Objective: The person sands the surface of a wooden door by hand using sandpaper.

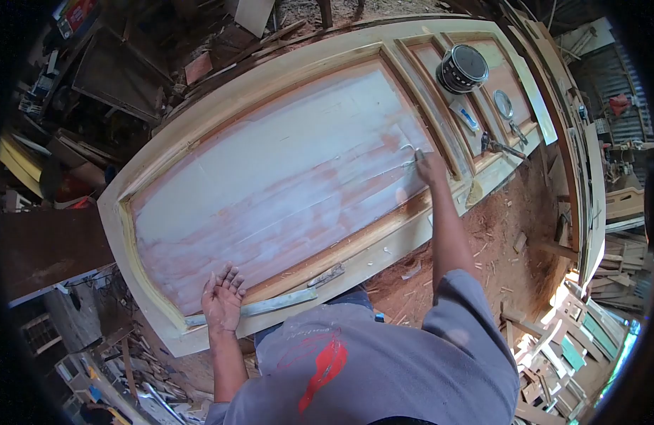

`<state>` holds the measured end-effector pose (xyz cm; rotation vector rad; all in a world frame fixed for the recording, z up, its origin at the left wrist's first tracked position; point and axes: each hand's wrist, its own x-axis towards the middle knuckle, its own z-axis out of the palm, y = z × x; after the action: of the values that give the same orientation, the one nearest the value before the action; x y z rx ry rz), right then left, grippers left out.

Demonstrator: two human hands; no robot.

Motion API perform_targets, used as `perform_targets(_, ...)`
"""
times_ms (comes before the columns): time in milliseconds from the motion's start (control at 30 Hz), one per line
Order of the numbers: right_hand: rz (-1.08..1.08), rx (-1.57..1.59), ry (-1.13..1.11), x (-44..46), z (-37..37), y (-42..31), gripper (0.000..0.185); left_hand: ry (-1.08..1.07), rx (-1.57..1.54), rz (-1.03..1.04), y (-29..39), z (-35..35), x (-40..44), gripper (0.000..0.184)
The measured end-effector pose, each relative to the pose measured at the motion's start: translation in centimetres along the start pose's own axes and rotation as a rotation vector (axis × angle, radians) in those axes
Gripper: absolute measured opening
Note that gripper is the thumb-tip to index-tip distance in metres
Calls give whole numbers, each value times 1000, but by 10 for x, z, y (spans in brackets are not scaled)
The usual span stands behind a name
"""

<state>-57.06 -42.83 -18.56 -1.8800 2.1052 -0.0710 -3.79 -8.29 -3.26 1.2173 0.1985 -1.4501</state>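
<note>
Well — right hand (431,170) holds tool (419,153) at panel (298,170) — left hand (223,301) open.

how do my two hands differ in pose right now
The left hand is open with its palm turned up, while the right hand is closed around a small tool. The left hand is close to your body, at the near edge of the board; the right hand is farther out, on an outstretched arm. Both are bare.
</note>
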Motion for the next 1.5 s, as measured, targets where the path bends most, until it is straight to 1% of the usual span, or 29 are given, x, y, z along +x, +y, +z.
perform_targets(33, -36, -4, 28, -9, 5, -12, 33, -5, -6, -2, 2, -2, 1, 50)
perform_targets(100, -81, -31, -52, -36, 9, -41, 29, -22, -16, -9, 6, -7, 2, 50)
perform_targets(233, -168, 15, -22, -92, 32, -110, 26, -57, -2, -19, 17, -29, 3, 49)
perform_targets(300, -215, 45, -18, -124, 54, -142, 27, -46, 34, -20, 22, -49, 5, 49)
perform_targets(433, -126, 70, -130, -202, 68, -243, 21, 24, 108, -16, 31, -101, 11, 47)
perform_targets(500, -224, 47, -112, -241, 85, -283, 18, 49, 137, 0, 36, -121, 11, 47)
perform_targets(567, -433, 104, -130, -266, 116, -305, 19, 59, 170, 26, 39, -134, 11, 45)
perform_targets(633, -378, 145, -197, -281, 116, -323, 19, 92, 185, 23, 43, -139, 9, 44)
perform_targets(667, -352, 165, -227, -278, 112, -326, 19, 106, 191, 24, 43, -139, 10, 43)
perform_targets(733, -457, 308, -271, -248, 89, -288, 20, 136, 201, 39, 44, -137, 6, 43)
perform_targets(767, -324, 259, -227, -219, 99, -257, 25, 159, 204, 46, 44, -138, 3, 43)
perform_targets(800, -309, 205, -119, -183, 99, -216, 30, 175, 189, 50, 42, -140, 1, 43)
perform_targets(867, -219, 373, 9, -66, 52, -95, 29, 231, 147, 59, 28, -144, -8, 42)
perform_targets(900, -154, 305, 83, -38, 23, -72, 28, 243, 140, 57, 22, -145, -11, 43)
perform_targets(933, -128, 244, 139, -12, 3, -53, 32, 255, 134, 55, 16, -146, -15, 43)
perform_targets(1000, -59, 135, 114, 27, -20, -31, 40, 296, 124, 41, 3, -147, -21, 43)
perform_targets(1067, -84, 133, 103, 60, -19, -11, 40, 351, 111, 20, -8, -148, -22, 43)
perform_targets(1100, -94, 131, 93, 69, -15, -8, 41, 370, 111, 17, -12, -145, -25, 42)
perform_targets(1133, -35, 50, 82, 77, -10, -7, 37, 385, 111, 15, -16, -142, -25, 42)
perform_targets(1233, -136, 11, 145, 69, 6, -13, 36, 398, 111, 24, -23, -136, -26, 42)
perform_targets(1300, -248, 58, 71, 49, 19, -30, 31, 401, 120, 14, -30, -131, -18, 42)
perform_targets(1367, -273, 77, 50, 12, 40, -69, 23, 414, 148, -14, -35, -128, -10, 41)
perform_targets(1433, -210, 4, -69, -31, 58, -116, 18, 375, 154, -21, -41, -121, 3, 40)
perform_targets(1500, -229, 9, -161, -71, 51, -161, 17, 338, 164, -23, -46, -110, 8, 39)
